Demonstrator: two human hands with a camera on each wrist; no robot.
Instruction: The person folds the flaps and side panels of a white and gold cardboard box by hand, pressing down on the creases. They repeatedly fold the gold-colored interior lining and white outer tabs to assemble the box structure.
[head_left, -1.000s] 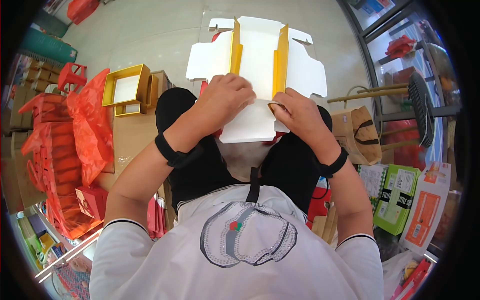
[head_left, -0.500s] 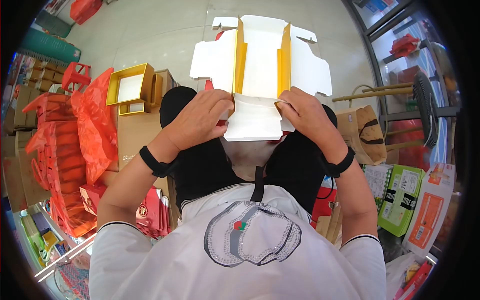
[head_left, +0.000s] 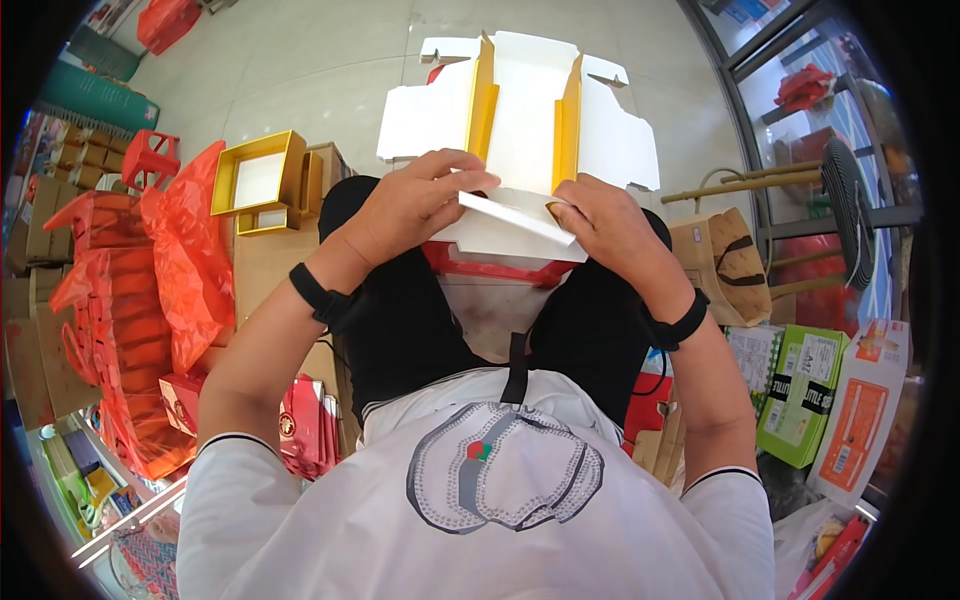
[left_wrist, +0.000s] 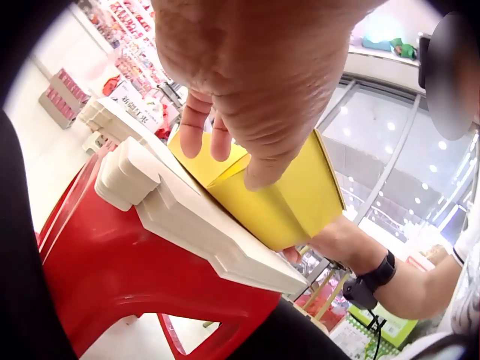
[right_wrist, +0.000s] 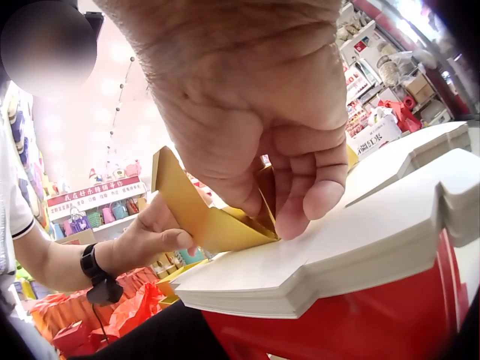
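A partly folded cardboard box (head_left: 527, 110), white inside and gold outside, lies on a stack of flat white box blanks (head_left: 430, 115). Its two long gold sides stand upright, and its near end flap (head_left: 515, 218) is raised at a slant. At the flap's left end, my left hand (head_left: 425, 205) holds it between thumb and fingers. My right hand (head_left: 608, 222) pinches the right near corner, where the gold side (right_wrist: 214, 225) meets the end. In the right wrist view, the thumb and fingertips close on a folded gold edge there.
Under the stack is a red plastic stool (left_wrist: 150, 270), between the knees. Finished gold boxes (head_left: 262, 175) stand on a carton at the left, near red plastic bags (head_left: 190, 260). To the right are a paper bag (head_left: 722, 262), a chair (head_left: 845, 215) and a green box (head_left: 798, 395).
The left hand moved off the flap to the left corner, then back inward to the flap. The near end flap has swung up from lying flat. The right hand stays at its corner.
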